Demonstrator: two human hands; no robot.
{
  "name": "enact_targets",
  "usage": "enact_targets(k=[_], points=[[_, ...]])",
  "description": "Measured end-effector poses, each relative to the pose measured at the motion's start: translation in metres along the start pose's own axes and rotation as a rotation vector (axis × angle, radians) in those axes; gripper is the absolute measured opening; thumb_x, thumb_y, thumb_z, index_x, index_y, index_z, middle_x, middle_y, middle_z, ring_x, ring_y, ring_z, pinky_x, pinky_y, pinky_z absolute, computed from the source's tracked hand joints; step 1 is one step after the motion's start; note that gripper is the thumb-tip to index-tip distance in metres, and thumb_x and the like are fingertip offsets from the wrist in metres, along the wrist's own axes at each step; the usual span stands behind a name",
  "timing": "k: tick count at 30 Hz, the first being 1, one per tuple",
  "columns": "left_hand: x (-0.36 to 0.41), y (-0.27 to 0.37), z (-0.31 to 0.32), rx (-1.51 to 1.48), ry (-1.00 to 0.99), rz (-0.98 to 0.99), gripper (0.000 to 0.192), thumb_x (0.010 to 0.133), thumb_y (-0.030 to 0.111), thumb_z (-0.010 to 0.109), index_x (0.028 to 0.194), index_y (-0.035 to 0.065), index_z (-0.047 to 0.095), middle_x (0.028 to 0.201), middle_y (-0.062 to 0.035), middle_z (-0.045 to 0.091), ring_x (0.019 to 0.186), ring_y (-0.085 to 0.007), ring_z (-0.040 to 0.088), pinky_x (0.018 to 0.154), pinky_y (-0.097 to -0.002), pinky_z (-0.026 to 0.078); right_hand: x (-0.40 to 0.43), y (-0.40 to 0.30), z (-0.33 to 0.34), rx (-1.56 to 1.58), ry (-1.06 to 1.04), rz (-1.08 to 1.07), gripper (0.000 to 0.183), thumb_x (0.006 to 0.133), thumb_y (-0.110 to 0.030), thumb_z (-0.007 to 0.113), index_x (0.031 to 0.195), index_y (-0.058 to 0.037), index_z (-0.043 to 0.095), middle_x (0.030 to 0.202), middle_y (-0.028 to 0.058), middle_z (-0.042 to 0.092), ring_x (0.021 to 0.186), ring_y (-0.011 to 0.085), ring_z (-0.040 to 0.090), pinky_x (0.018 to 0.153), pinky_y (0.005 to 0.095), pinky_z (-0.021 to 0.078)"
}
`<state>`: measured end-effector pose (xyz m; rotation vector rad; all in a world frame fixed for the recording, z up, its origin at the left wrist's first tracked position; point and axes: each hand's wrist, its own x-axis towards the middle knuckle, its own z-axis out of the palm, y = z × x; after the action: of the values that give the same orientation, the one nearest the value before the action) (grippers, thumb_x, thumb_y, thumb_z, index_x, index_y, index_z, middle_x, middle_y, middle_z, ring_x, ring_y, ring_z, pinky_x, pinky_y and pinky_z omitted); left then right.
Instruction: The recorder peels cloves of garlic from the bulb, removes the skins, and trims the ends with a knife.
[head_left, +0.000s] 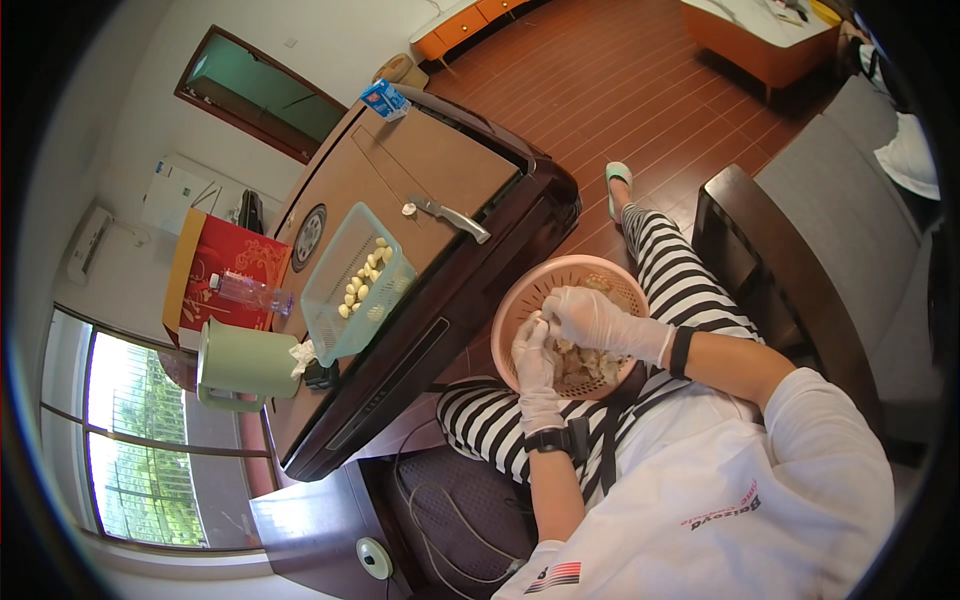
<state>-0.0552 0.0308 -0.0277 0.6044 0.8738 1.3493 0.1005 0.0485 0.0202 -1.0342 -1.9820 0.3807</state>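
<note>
Both of my hands wear thin, whitish see-through gloves and meet over a pink plastic colander (510, 296) on my lap. My left hand (534, 356) and my right hand (589, 319) pinch together at a small pale piece, probably a garlic clove, mostly hidden by the fingers. Papery peels and skins (585, 367) lie in the colander under the hands. To the left, on the table, a light-blue plastic basket (322, 300) holds several peeled, pale yellow cloves (363, 289).
The brown table (457, 169) bears a knife (454, 216), a garlic piece (409, 210), a blue carton (385, 100), a green pitcher (251, 364), a plastic bottle (255, 292) and a red box (225, 262). A wooden armrest (787, 277) stands right. Another person (907, 154) sits at the upper right.
</note>
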Motion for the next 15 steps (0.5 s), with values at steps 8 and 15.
enact_targets(k=[8, 15], points=[[-0.005, 0.005, 0.014, 0.091, -0.025, 0.002, 0.025, 0.091, 0.004, 0.055, 0.116, -0.0009, 0.056, 0.11, -0.0084, 0.06, 0.096, -0.0141, 0.06, 0.089, -0.0278, 0.049, 0.003, 0.002, -0.009, 0.246, -0.07, 0.047, 0.017, 0.081, -0.014, 0.063, 0.097, -0.0083, 0.061, 0.087, 0.0094, 0.059, 0.078, 0.0292, 0.063, 0.069, 0.0364, 0.0513], [-0.005, 0.005, 0.009, 0.135, 0.02, 0.044, 0.025, 0.091, 0.005, 0.054, 0.115, -0.0029, 0.055, 0.109, -0.0098, 0.06, 0.095, -0.0151, 0.06, 0.086, -0.028, 0.049, 0.005, 0.003, -0.012, 0.198, -0.204, 0.004, 0.03, 0.079, -0.014, 0.066, 0.108, -0.0093, 0.062, 0.093, 0.01, 0.06, 0.089, 0.0289, 0.062, 0.076, 0.0364, 0.0501]])
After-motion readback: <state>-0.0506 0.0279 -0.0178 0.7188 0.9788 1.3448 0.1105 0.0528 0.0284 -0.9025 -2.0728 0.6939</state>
